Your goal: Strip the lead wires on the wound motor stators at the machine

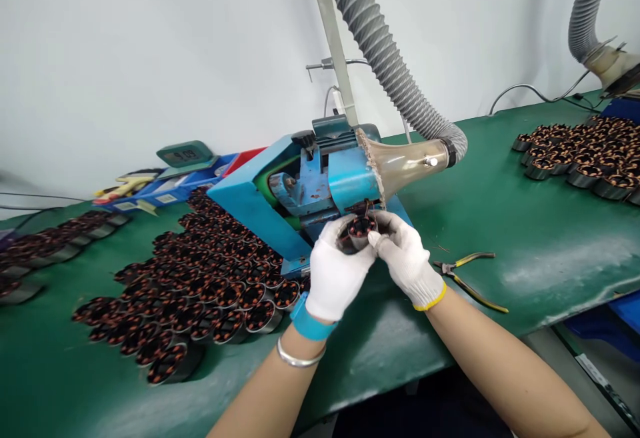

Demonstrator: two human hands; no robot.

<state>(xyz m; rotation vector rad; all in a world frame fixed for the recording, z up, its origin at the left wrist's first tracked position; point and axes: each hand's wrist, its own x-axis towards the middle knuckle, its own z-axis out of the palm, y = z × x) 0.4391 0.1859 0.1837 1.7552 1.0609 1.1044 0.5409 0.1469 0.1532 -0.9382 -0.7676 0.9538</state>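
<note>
Both of my hands wear white knit gloves and close around one motor stator (361,226), a short metal ring with copper windings inside. My left hand (337,271) wraps its left side, and my right hand (404,251) grips the right side with the thumb at its front rim. The stator is held right at the front of a blue bench machine (353,175), close under its housing. Whether it touches the machine's working part I cannot tell, as my fingers hide that spot.
Many similar stators (215,285) cover the green table (540,238) on the left, and another group (590,158) stands at the far right. Pliers (470,278) lie beside my right wrist. A grey suction hose (385,38) meets the machine's clear funnel (407,161). A digital clock (185,154) stands behind.
</note>
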